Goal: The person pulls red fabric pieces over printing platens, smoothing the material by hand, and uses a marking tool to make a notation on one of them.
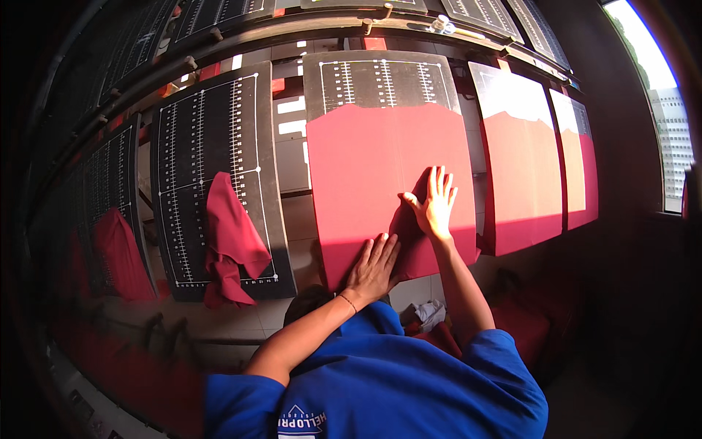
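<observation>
A red fabric piece (387, 161) lies smooth over a dark board (384, 66) with white ruled scales, whose far end shows above the cloth. My left hand (373, 267) rests flat near the fabric's close edge, its fingers stretched out. Farther up and to the right, my right hand (435, 205) is spread on the same piece, thumb apart and palm down. Neither hand grips anything. Sunlight falls on most of the cloth, while its near strip lies in shadow.
Left of me, a ruled board (183, 132) carries a crumpled red cloth (234, 234); another red cloth (123, 252) hangs on the board beyond. To the right, red pieces cover a board (523, 175) and its neighbour. A rail (314, 28) with pegs crosses behind; a window (662, 110) is far right.
</observation>
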Available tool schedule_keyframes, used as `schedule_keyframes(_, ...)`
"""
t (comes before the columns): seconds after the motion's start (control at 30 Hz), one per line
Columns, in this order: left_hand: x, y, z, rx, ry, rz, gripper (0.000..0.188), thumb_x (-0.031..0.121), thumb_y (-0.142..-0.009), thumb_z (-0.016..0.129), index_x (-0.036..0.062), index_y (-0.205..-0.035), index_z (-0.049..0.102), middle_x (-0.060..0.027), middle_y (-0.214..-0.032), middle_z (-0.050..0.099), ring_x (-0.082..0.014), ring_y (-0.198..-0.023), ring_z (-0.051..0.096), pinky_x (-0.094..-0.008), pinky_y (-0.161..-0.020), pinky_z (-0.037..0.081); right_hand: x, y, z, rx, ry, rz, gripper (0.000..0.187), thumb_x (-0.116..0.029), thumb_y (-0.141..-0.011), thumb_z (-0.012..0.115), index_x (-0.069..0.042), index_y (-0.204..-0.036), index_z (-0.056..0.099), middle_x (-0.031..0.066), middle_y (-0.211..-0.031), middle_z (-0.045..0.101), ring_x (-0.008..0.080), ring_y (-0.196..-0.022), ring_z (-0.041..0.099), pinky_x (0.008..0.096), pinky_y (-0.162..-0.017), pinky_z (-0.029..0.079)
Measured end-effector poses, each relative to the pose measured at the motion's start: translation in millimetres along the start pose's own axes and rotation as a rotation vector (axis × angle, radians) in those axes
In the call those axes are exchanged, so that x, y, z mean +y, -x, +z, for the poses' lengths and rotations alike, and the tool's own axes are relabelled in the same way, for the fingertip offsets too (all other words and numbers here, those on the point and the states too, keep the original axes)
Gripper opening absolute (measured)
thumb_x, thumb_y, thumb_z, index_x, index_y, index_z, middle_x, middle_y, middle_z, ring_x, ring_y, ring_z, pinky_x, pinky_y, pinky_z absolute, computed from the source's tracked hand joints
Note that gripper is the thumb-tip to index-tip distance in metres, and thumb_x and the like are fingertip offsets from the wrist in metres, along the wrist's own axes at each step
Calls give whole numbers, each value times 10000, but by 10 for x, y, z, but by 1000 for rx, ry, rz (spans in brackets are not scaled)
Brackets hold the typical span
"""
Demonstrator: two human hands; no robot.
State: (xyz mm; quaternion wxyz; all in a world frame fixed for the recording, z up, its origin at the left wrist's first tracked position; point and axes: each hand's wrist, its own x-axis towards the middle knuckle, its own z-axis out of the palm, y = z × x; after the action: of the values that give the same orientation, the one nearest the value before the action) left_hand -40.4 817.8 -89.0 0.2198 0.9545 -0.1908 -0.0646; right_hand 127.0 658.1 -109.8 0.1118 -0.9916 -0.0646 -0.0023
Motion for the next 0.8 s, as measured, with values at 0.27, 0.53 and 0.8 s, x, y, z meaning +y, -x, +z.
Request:
schedule_keyframes(0.27, -405, 688, -497, 183, 241, -61, 561, 286, -916, 649, 15, -1387, 511, -174, -1526, 408, -359, -1439, 341, -485, -1178, 283, -254, -1070, 202, 161, 46, -65, 917, -686, -906, 492, -71, -1550, 278, 227, -1592, 275, 416, -1483, 221, 561, -1192, 182)
schedule_keyframes(0.53, -1743, 2095, -1484, 358, -113, -1133, 337, 205, -923, 637, 1, -1174, 540, -212, -1222, 566, -415, -1118, 535, -523, -941, 413, -555, 1776, -63, -51, -14, -67, 654, -326, -986, 557, -18, -1516, 329, 201, -1603, 260, 366, -1508, 180, 510, -1219, 136)
schedule_keyframes(0.8, -2935, 1839, -2383, 631, 504, -606, 234, 202, -1002, 552, -26, -1054, 558, -166, -895, 600, -311, -810, 571, -361, -814, 471, -2983, 1831, -169, -529, -944, -290, 723, -272, -888, 740, -29, -1467, 382, 195, -1330, 590, 323, -1195, 594, 412, -1021, 474)
